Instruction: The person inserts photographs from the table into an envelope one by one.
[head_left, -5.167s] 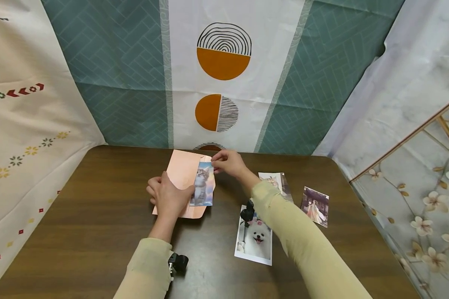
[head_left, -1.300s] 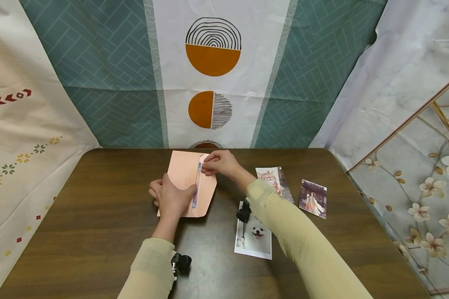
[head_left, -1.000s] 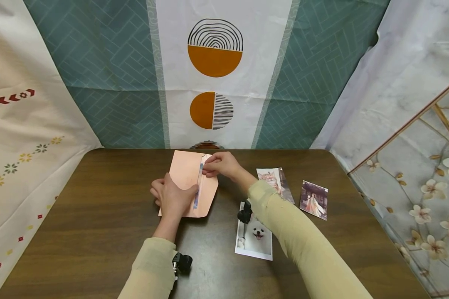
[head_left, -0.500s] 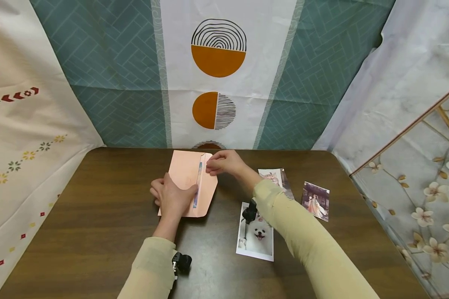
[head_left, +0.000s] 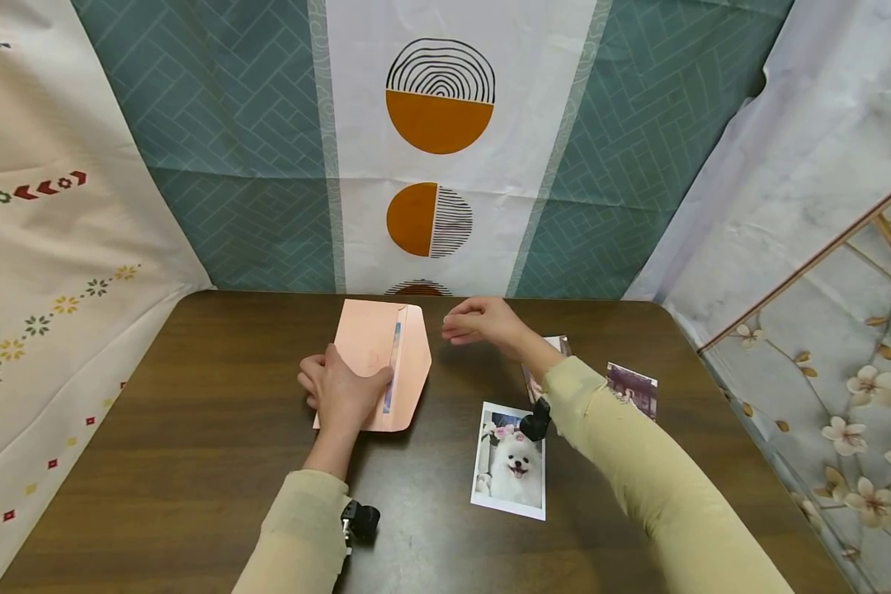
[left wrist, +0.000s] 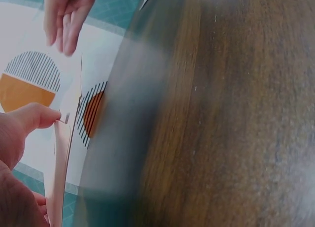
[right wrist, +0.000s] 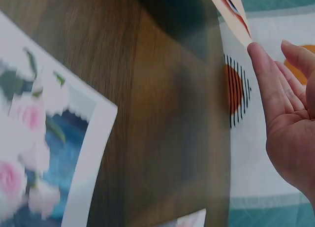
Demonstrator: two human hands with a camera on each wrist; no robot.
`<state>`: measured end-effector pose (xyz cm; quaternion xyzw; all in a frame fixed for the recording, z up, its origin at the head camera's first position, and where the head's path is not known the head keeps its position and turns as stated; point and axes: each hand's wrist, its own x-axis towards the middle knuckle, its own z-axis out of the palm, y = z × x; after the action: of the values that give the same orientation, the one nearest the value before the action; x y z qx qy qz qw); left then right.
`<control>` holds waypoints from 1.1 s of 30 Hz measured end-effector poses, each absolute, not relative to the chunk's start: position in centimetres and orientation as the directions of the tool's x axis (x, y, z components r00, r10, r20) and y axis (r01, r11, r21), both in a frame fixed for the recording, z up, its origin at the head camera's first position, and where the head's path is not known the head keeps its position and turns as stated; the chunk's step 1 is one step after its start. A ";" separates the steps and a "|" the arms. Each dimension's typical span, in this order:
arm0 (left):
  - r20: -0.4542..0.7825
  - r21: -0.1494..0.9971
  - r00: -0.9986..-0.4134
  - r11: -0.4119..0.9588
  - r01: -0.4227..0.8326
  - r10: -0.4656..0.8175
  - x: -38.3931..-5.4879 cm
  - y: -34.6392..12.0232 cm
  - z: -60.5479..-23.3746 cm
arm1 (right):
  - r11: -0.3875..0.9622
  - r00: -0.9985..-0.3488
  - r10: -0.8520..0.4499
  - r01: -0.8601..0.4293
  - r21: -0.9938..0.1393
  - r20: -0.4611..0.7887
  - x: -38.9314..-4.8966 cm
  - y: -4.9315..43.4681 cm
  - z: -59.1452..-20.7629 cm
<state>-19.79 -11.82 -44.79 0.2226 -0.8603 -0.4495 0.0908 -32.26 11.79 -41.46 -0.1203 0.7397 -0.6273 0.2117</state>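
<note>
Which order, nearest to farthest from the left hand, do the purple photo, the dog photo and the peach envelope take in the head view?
1. Peach envelope: gripped in the left hand.
2. Dog photo: to that hand's right and a little nearer the camera.
3. Purple photo: farthest to the right.

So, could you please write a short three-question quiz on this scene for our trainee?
1. Which hand grips the peach envelope?

2. What does the right hand hold?
a) the envelope
b) nothing
c) a pen

3. Fill the gap: in the head view, the dog photo lies to the ____ of the envelope.

Key
1. The left hand.
2. b: its fingers are bare and, in the head view, stand apart from the envelope.
3. right
</note>
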 end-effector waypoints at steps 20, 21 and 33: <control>-0.031 0.809 -0.882 0.506 -0.299 -0.471 -20.1 -12.1 -44.9 | 0.389 -0.896 -0.414 -0.011 -0.921 -0.164 -30.7 19.2 -41.2; -0.031 0.808 -0.881 0.507 -0.300 -0.472 -20.1 -12.1 -44.9 | 0.401 -0.893 -0.419 -0.021 -0.916 -0.163 -30.6 19.4 -41.2; -0.014 0.810 -0.882 0.512 -0.287 -0.471 -20.1 -12.4 -44.7 | 0.643 -0.841 -0.539 -0.382 -0.664 -0.039 -27.2 21.8 -42.7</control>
<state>-20.11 -12.37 -44.67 0.2196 -0.8632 -0.4425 0.1043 -27.24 21.76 -42.74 -0.2563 0.8987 -0.3361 0.1173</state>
